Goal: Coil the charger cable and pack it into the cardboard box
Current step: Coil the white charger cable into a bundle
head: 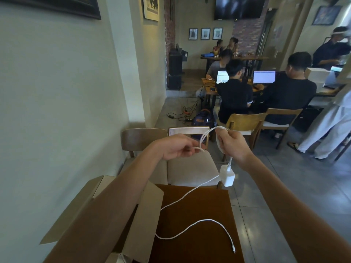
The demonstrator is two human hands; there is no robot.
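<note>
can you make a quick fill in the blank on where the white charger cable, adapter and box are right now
The white square charger adapter hangs below the ____ hand.
The thin white charger cable has its free plug end lying on the dark brown ____.
The brown cardboard box has its flaps ____.

Missing words: right; table; open

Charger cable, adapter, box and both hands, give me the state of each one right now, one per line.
Charger cable: partly looped between the hands, the rest trailing loose on the table, plug end free.
Adapter: dangling below the right hand.
Cardboard box: open, flaps up.
Left hand: closed on the cable.
Right hand: closed on the cable loop.
</note>
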